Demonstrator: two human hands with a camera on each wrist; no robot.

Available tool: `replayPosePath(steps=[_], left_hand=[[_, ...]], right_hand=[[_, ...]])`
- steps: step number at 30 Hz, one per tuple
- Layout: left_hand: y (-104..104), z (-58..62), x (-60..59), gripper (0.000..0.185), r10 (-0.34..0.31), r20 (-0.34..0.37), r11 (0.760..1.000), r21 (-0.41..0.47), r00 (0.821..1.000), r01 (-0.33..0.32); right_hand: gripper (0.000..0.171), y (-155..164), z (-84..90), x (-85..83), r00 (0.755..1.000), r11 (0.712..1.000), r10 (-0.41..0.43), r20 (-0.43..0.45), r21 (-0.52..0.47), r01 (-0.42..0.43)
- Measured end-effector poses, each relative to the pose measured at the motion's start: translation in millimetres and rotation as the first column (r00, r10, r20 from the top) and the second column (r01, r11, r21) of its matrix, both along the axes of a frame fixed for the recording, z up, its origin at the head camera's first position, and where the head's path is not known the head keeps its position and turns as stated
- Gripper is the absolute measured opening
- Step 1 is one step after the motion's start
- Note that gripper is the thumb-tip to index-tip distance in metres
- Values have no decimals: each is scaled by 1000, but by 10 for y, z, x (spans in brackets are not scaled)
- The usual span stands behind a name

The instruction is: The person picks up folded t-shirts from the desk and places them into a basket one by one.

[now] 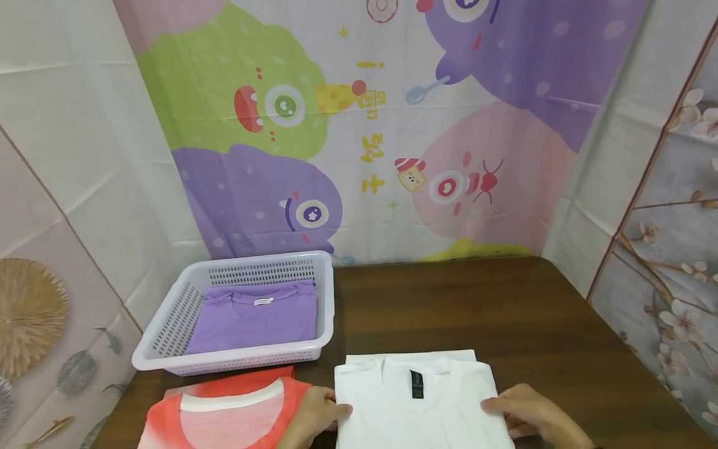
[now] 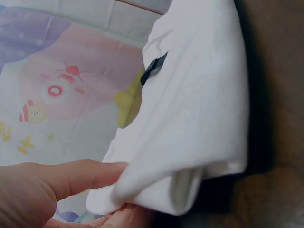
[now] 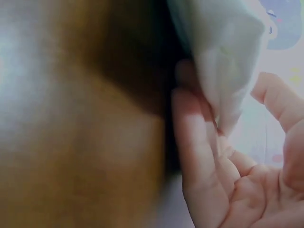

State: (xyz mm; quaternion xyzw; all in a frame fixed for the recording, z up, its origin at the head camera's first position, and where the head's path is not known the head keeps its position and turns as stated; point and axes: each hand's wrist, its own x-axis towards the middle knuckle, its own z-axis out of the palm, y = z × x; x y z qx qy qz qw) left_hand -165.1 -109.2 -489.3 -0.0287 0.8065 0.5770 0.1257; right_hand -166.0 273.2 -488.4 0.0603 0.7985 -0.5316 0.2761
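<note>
Head view: folded white shirt (image 1: 421, 415) is placed at the near middle of the desk (image 1: 437, 305), taken at both side edges by the left hand (image 1: 316, 411) and right hand (image 1: 530, 411). Step in hand is judged to be handling of the folded shirt as one packet; for the next move, an even, level hold on both sides seems called for, so that the layers are not slipped apart. Left grip: narrow, edge pinched, thumb above and fingers below. Right grip: edge held between thumb and fingers, a bit looser; thumb pressure cannot be told. Red shirt (image 1: 235, 418) is laid near left, just beside the left hand; purple shirt (image 1: 258, 321) is contained in the basket (image 1: 235, 359), far left.
</note>
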Motion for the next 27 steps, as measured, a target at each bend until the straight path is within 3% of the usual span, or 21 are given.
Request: replayPosePath(steps=[4, 7, 12, 18, 27], left_hand=[[33, -11, -72, 20, 35, -4, 999, 19, 999, -35], [66, -26, -143, 22, 81, -12, 997, -19, 997, -81], [170, -55, -233, 31, 152, -42, 987, -48, 987, -154], [270, -82, -244, 33, 229, -42, 973, 0, 973, -229], [271, -85, -242, 31, 230, -58, 973, -11, 972, -231]], right_hand=[[45, -4, 17, -110, 997, 997, -71, 4, 33, 71], [47, -40, 19, -212, 988, 986, -154, 6, 72, 153], [38, -107, -15, -313, 969, 966, -246, 4, 89, 244], [26, -190, -24, -332, 969, 965, -246, -29, 90, 248], [20, -246, -41, -306, 963, 960, -261, -66, 84, 266]])
